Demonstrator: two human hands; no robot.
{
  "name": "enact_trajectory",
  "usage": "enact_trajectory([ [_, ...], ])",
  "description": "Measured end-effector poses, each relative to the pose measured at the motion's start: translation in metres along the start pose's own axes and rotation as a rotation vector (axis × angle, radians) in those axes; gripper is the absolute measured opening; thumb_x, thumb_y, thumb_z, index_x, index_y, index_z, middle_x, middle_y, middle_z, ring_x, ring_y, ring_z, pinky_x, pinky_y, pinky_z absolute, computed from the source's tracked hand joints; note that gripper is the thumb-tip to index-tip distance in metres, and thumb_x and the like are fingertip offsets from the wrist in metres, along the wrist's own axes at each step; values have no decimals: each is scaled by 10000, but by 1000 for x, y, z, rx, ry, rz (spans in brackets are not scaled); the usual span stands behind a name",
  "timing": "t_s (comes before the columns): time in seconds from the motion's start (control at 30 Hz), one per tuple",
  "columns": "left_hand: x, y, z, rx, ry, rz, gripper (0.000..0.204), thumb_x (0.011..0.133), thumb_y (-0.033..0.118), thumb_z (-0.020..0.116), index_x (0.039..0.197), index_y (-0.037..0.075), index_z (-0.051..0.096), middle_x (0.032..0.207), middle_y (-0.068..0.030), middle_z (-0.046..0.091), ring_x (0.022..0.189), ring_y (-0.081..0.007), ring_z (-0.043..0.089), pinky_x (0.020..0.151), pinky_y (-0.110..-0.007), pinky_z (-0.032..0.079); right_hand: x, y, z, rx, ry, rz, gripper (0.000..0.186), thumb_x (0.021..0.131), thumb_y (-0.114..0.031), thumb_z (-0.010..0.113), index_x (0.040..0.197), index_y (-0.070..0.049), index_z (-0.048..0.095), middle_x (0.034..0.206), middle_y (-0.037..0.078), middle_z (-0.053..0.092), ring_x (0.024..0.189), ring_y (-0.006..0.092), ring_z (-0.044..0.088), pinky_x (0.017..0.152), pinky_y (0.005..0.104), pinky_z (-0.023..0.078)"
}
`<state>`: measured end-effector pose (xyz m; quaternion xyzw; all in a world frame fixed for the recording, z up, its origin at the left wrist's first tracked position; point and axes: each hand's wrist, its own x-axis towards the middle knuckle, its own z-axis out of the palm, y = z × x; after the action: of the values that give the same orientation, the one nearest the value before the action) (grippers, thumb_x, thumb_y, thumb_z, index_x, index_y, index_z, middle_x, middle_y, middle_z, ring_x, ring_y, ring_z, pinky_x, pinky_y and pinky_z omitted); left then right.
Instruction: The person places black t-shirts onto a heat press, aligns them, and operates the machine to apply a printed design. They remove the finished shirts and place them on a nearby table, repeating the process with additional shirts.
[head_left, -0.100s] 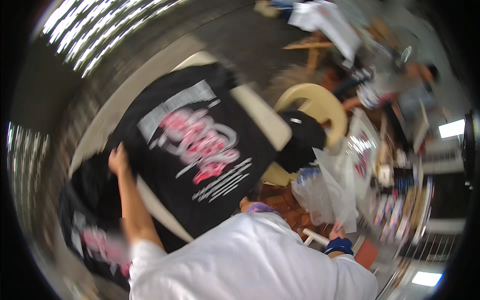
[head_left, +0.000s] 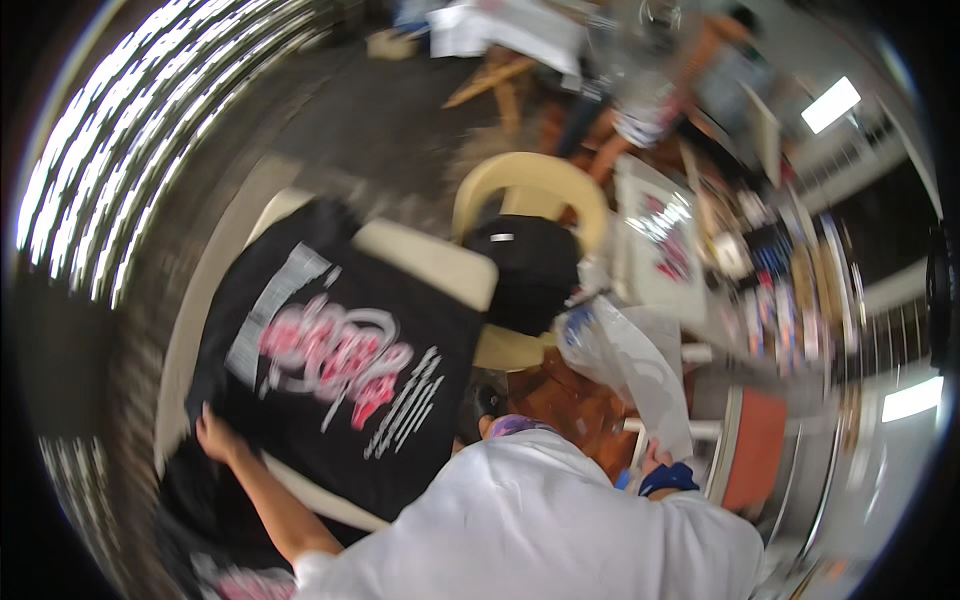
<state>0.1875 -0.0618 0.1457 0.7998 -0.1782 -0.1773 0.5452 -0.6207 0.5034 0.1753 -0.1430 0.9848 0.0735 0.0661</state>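
A black T-shirt (head_left: 420, 310) with a pink and white print lies spread over a pale board. At its left edge, my left hand (head_left: 215, 436) is closed on the cloth, though motion blurs the fingertips. Out on the right, my right hand (head_left: 655, 460) grips the lower end of a translucent sheet (head_left: 655, 370), which hangs upward from the fingers. Beside that sheet is a crumpled clear plastic bag (head_left: 590, 340). More black printed cloth (head_left: 190, 510) lies to the left of my left forearm.
A cream plastic chair (head_left: 475, 190) stands beyond the shirt, with folded black cloth (head_left: 525, 265) on it. A framed panel with a pink print (head_left: 625, 220) is right of the chair. Farther back, a person (head_left: 700, 60) is near a wooden trestle (head_left: 495, 85). Cluttered shelves (head_left: 790, 290) line the right.
The whole view has swung, so the shirt and chair sit lower and farther left. My left hand stays at the shirt's edge, and my right hand keeps hold of the translucent sheet.
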Motion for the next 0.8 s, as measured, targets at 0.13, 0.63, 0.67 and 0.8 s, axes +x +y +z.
enact_trajectory([
  [0.13, 16, 17, -4, -267, 216, 233, 183, 842, 163, 754, 843, 1, 670, 770, -40, 576, 694, -189, 489, 659, -381, 464, -73, -6, 89, 224, -47, 219, 887, 994, -726, 341, 1140, 71, 703, 1133, 317, 694, 1066, 491, 657, 874, 522, 553],
  [0.63, -297, 243, -8, -408, -356, 749, 273, 1002, 119, 596, 1223, -40, 618, 1251, -188, 585, 1133, -284, 582, 1073, -427, 441, 17, 3, 155, 936, 43, 191, 397, 1036, -308, 522, 987, 23, 736, 1002, 259, 724, 969, 422, 705, 872, 487, 570],
  [0.67, -296, 241, -14, -327, -303, 797, 277, 1007, 121, 595, 1234, -37, 614, 1265, -191, 582, 1148, -289, 581, 1074, -430, 439, 23, 5, 154, 974, 125, 178, 386, 1037, -287, 523, 981, 29, 737, 1012, 250, 728, 971, 413, 710, 883, 474, 574],
  [0.8, -346, 231, -24, -295, -238, 719, 330, 1017, 116, 576, 1285, -76, 588, 1315, -204, 578, 1213, -314, 568, 1087, -445, 422, 56, 42, 143, 554, 289, 111, 312, 1006, -208, 548, 956, 31, 743, 1030, 212, 737, 962, 381, 723, 889, 439, 583],
])
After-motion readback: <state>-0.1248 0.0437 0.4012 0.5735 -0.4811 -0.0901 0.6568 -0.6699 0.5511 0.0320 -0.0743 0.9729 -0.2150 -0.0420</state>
